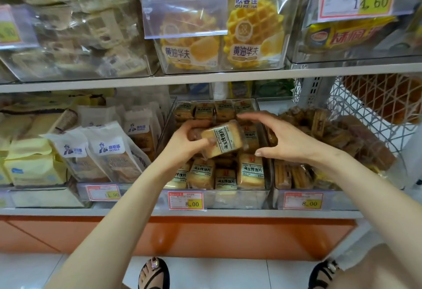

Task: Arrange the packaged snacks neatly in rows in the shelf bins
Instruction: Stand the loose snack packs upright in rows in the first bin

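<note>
Gripping left hand [182, 142] on snack packet [222, 139] — bin tag [186, 200] "8.00"

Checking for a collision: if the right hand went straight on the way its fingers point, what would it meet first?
Probably the pack held by the left hand: the right hand points leftward at it over the bin. Depth is unclear.

Blurred upper-left packets [75, 26]; far-left price tag [10, 27] cut off at edge
</note>
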Motion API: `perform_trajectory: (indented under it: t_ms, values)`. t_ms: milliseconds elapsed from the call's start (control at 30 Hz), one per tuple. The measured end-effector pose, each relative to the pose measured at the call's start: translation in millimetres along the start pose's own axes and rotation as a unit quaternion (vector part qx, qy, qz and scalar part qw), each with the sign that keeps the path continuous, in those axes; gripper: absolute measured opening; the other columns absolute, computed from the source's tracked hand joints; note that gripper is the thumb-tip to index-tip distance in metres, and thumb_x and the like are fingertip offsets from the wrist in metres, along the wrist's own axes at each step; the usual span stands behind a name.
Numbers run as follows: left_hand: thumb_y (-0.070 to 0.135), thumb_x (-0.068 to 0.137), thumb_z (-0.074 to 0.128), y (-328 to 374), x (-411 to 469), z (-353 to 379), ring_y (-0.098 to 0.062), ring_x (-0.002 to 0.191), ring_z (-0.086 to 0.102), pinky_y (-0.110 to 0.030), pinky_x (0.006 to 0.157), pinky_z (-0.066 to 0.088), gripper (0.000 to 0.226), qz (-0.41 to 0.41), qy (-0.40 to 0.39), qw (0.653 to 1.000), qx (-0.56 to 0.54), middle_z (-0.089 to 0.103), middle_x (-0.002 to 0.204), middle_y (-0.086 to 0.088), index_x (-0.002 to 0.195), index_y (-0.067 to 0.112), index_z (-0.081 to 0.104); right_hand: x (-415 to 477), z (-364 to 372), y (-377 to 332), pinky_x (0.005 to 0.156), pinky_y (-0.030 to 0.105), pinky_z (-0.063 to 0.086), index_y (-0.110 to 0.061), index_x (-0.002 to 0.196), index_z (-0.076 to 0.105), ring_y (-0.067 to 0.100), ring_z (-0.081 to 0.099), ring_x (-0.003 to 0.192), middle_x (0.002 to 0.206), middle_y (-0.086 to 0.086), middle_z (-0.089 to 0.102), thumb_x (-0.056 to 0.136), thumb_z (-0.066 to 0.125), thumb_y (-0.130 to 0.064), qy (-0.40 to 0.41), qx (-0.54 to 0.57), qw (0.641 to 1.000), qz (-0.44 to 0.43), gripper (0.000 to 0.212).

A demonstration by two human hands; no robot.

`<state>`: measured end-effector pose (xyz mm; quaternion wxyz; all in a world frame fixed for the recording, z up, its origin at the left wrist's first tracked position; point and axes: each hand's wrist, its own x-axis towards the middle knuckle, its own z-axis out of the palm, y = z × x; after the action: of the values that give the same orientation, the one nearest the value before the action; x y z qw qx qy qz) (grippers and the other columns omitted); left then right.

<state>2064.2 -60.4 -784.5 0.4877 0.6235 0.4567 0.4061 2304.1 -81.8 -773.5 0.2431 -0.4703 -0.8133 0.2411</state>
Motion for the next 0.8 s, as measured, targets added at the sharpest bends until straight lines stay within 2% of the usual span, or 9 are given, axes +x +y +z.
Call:
perform_trajectory:
  t_ms: [100,200,333,433,533,600,700,733,800]
  values:
    - [0.017,0.077,0.071,0,4,4,-0.019,0.092,0.066,-0.025,0.074,0.055,0.042,-0.015,0.039,0.998,-0.040,0.066,0.105,-0.007,0.115,0.014,0.052,0,-1,3,0.094,-0.005,0.021,-0.057,0.125,0.028,-0.022,0.030,0.122,0.135,-0.026,0.037,0.077,0.066,-0.003,0.001,0.023,1.000,0.003,0.082]
    - [0.016,0.075,0.074,-3,9,13,-0.017,0.089,0.067,-0.023,0.068,0.056,0.045,-0.025,0.042,0.998,-0.048,0.067,0.103,-0.007,0.114,0.010,0.052,0,3,-5,0.102,0.006,0.020,-0.057,0.133,0.017,-0.014,0.026,0.128,0.142,-0.026,0.028,0.072,0.077,-0.016,-0.008,0.004,1.000,0.006,0.095]
    - [0.022,0.075,0.075,-10,12,29,-0.010,0.083,0.065,-0.018,0.059,0.052,0.039,-0.023,0.022,0.999,0.020,0.066,0.095,-0.002,0.106,0.010,0.056,4,28,-15,0.112,0.029,0.023,-0.040,0.146,0.005,0.011,0.022,0.137,0.153,-0.009,0.014,0.062,0.082,-0.045,-0.027,-0.166,0.986,-0.018,0.113]
    - [0.022,0.077,0.073,-12,13,31,-0.006,0.081,0.064,-0.015,0.057,0.051,0.035,-0.018,0.019,0.999,0.038,0.065,0.093,0.000,0.105,0.011,0.056,8,42,-13,0.106,0.034,0.030,-0.026,0.146,0.020,0.017,0.032,0.128,0.145,-0.003,0.025,0.065,0.078,-0.046,0.010,-0.230,0.972,-0.048,0.101]
    - [0.033,0.077,0.072,-12,12,18,-0.011,0.092,0.064,-0.023,0.072,0.055,0.044,-0.027,0.020,0.997,0.067,0.065,0.101,-0.001,0.111,0.011,0.054,11,45,-12,0.105,0.035,0.034,-0.020,0.141,0.033,0.017,0.036,0.123,0.137,0.000,0.038,0.067,0.076,-0.046,0.049,-0.233,0.970,-0.054,0.089]
    - [0.041,0.078,0.068,-13,10,0,-0.010,0.095,0.062,-0.028,0.083,0.052,0.044,-0.014,0.043,0.988,0.145,0.064,0.102,0.004,0.112,0.015,0.054,12,43,-11,0.106,0.037,0.031,-0.025,0.139,0.034,0.017,0.032,0.126,0.136,-0.003,0.042,0.067,0.075,-0.049,0.056,-0.202,0.978,-0.019,0.087]
    - [0.040,0.084,0.063,-16,1,-27,-0.012,0.098,0.060,-0.032,0.087,0.051,0.038,-0.003,0.056,0.970,0.238,0.063,0.105,0.003,0.113,0.017,0.055,12,46,-11,0.105,0.034,0.031,-0.033,0.135,0.037,0.014,0.032,0.125,0.131,-0.008,0.048,0.068,0.074,-0.051,0.022,-0.136,0.990,0.024,0.078]
    - [0.037,0.084,0.063,-17,-2,-33,-0.013,0.098,0.060,-0.031,0.086,0.051,0.035,0.004,0.058,0.964,0.259,0.063,0.104,0.003,0.112,0.016,0.055,12,49,-12,0.105,0.035,0.032,-0.035,0.133,0.038,0.014,0.035,0.124,0.130,-0.010,0.049,0.069,0.072,-0.053,0.001,-0.124,0.992,0.029,0.074]
    - [0.029,0.086,0.063,-19,-7,-41,-0.010,0.094,0.060,-0.020,0.079,0.049,0.027,0.025,0.067,0.955,0.287,0.063,0.099,0.004,0.107,0.014,0.058,11,57,-14,0.104,0.037,0.033,-0.038,0.131,0.039,0.015,0.042,0.121,0.131,-0.011,0.050,0.072,0.069,-0.056,-0.035,-0.140,0.989,0.036,0.069]
